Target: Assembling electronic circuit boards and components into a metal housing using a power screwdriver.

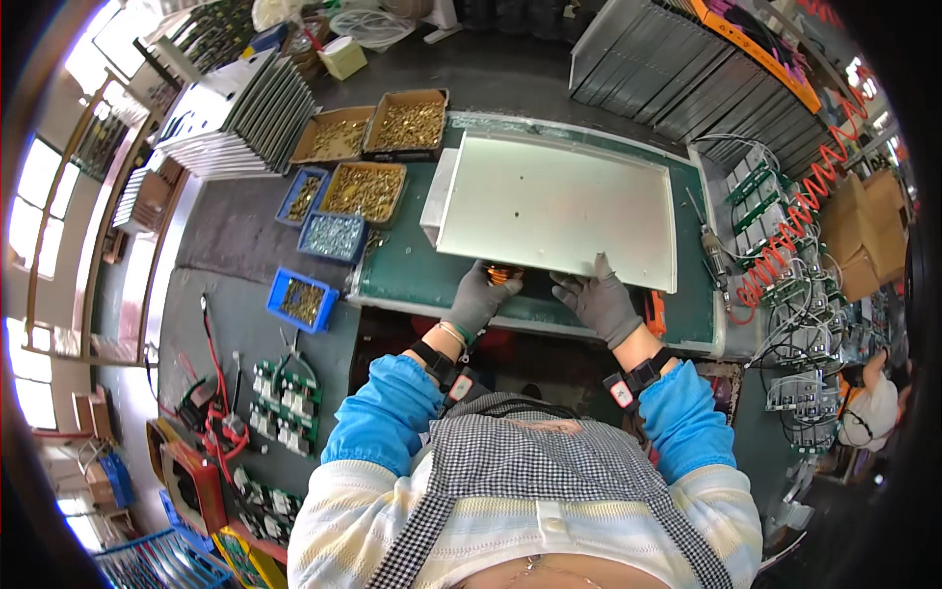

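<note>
A pale metal panel point(559, 201) with small holes lies over a green work mat point(397, 270), its near edge standing above the mat. Below that edge, my left hand point(475, 299), in a grey glove, has its fingers curled at a copper-coloured coil point(503, 274), partly hidden by the panel and the fingers. My right hand point(603, 306), also gloved, is at the same edge farther right. One finger reaches up over the edge while others stay below it, gripping the panel. What lies underneath is mostly hidden.
Left of the mat stand cardboard trays point(410, 123) of brass-coloured parts and blue bins point(302, 299) of small hardware. An orange-handled tool point(655, 314) and a power screwdriver point(716, 257) on a red coiled hose point(800, 221) are at right. Stacked metal panels point(687, 83) stand behind.
</note>
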`<state>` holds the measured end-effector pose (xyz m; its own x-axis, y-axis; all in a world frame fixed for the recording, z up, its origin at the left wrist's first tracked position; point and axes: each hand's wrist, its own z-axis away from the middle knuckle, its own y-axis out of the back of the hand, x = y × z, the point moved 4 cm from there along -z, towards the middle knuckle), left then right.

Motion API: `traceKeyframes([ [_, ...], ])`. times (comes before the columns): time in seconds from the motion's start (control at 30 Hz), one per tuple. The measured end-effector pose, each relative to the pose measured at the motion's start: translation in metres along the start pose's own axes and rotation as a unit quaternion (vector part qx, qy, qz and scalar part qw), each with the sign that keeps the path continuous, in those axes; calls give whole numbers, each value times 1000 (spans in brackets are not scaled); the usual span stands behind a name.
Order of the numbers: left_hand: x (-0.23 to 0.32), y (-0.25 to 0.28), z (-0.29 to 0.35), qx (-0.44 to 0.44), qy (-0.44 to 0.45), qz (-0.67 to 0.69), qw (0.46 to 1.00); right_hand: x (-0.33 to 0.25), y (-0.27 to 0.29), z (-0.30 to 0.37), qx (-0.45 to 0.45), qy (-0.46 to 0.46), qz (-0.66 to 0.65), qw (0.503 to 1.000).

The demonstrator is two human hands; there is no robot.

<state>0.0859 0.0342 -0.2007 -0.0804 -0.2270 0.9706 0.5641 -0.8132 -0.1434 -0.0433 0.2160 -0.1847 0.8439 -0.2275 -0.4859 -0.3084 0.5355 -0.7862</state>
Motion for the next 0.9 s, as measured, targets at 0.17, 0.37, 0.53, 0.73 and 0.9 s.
traceKeyframes([
  [0.17, -32, 0, -47, -52, -29, 8, 998, -8, -10, 1, 33, 127, 12, 991],
  [0.37, -35, -16, -75, -26, -191, -244, 951, -35, -25, 30, 48, 160, 35, 985],
  [0.53, -63, -40, -96, -113, -243, -578, 771, -45, -14, 29, 32, 131, 48, 990],
  [0.73, -82, -44, -91, -80, -201, -505, 835, -37, 18, 29, -81, -87, 91, 989],
  [0.9, -77, -45, -89, -61, -168, -504, 845, -114, 27, 78, -73, -304, 373, 874],
])
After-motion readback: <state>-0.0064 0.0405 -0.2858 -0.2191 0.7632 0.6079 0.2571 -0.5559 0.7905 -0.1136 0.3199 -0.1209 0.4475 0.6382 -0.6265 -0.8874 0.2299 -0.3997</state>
